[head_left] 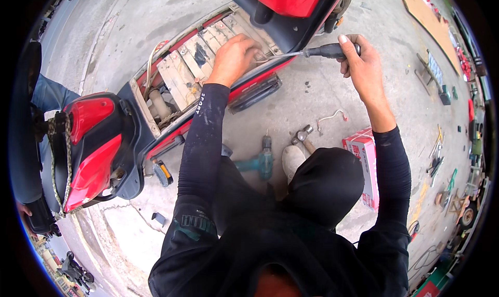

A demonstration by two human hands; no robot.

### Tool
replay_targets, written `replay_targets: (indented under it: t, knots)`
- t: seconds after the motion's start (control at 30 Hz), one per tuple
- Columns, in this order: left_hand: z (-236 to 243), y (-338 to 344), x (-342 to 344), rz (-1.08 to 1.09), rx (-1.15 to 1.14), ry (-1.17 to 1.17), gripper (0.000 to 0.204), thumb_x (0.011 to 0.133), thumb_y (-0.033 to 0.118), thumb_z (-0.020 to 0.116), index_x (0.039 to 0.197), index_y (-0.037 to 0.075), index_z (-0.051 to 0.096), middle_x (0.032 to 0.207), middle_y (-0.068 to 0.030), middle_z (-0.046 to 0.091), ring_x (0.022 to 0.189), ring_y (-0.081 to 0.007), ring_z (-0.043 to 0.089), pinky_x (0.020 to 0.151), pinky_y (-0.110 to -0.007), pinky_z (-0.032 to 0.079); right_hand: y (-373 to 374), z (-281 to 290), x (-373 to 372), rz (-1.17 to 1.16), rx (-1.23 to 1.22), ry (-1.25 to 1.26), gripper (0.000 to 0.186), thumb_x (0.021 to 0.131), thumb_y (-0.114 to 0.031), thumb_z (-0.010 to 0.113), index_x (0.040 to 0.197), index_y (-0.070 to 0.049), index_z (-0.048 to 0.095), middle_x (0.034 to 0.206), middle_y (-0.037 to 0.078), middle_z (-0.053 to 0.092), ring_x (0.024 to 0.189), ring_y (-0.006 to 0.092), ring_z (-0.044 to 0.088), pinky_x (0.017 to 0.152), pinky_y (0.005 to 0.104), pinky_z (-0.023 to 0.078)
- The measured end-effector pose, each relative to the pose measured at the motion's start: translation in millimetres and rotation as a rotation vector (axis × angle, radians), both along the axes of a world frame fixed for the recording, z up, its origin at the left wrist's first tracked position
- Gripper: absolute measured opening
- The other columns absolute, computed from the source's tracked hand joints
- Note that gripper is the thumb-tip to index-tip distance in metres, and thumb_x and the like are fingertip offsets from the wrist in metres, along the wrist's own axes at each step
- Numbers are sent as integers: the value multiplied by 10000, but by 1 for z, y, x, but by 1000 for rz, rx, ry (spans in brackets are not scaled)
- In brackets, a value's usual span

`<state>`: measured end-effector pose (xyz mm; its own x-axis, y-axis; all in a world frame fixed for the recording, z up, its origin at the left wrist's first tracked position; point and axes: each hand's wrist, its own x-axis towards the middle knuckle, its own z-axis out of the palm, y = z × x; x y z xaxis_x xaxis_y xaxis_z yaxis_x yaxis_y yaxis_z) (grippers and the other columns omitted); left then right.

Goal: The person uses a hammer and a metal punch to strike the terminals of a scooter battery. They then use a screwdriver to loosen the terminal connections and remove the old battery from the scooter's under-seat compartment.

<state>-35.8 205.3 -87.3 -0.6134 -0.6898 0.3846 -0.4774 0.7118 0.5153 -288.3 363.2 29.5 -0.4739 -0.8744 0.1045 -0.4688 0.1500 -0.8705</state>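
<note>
"Hands: one pair, bare. State of each?"

"Right hand (361, 63): thumb and fingers pinched about the handle end of one screwdriver (323, 51). Left hand (233, 60): fingers half curled over the open compartment (145, 111) of a red scooter (94, 163); whether they grip anything, cannot tell."

"Screwdriver: position, long axis?"

"Crosswise over the scooter's near edge, roughly level from right hand to left. Black handle outside that edge; thin shaft pointing inward, toward the compartment."

"Nearer hand?"

"At the handle, the right, touching. At the tip, the left, just beside; contact unclear."

"Compartment contents?"

"Pale dusty blocks (174, 73), side by side, some partly behind the left hand."

"Ground, scooter's near side?"

"Green drill (265, 164), one; hammer (302, 136), one, just beside it; red-and-white box (368, 164), one, farther right."
</note>
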Motion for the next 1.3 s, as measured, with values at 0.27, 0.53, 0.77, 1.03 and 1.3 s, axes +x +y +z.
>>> replay_targets:
  t: [0.27, 0.53, 0.77, 1.03, 1.3]
  knots:
    - [-9, -9, -6, 85, 7, 125, 170, 875, 27, 663, 995, 95, 762, 998, -79, 725, 965, -300, 707, 834, -396, 550, -43, 24, 41, 293, -440, 761, 236, 958, -261, 712, 1009, -45, 630, 777, 153, 707, 689, 337, 707, 592, 424, 539]
    - [-14, -6, -3, 89, 33, 153, 186, 872, 10, 657, 994, 87, 775, 1010, -59, 749, 989, -306, 706, 852, -390, 549, -62, 53, 83, 379, -297, 858, 230, 952, -211, 679, 932, -19, 554, 727, 224, 652, 729, 444, 662, 655, 529, 523]
    - [-13, -6, -4, 65, -6, 107, 219, 872, 11, 667, 1046, 80, 781, 1019, -67, 751, 990, -314, 701, 860, -401, 546, -65, 46, 85, 315, -257, 898, 222, 943, -220, 686, 941, -30, 571, 728, 220, 661, 732, 429, 678, 654, 525, 526]
    - [-12, -4, -4, 71, 5, 83, 213, 871, 9, 667, 1039, 77, 779, 1024, -72, 752, 985, -325, 698, 858, -410, 546, -65, 45, 83, 345, -262, 871, 209, 942, -215, 684, 945, -38, 572, 732, 210, 664, 736, 425, 677, 654, 521, 525]
    - [-13, -6, -3, 71, 34, 94, 181, 864, 6, 673, 1003, 66, 771, 1019, -79, 753, 979, -329, 701, 860, -409, 548, -65, 44, 79, 387, -316, 830, 194, 933, -193, 689, 954, -41, 570, 752, 207, 652, 752, 429, 667, 659, 515, 521]
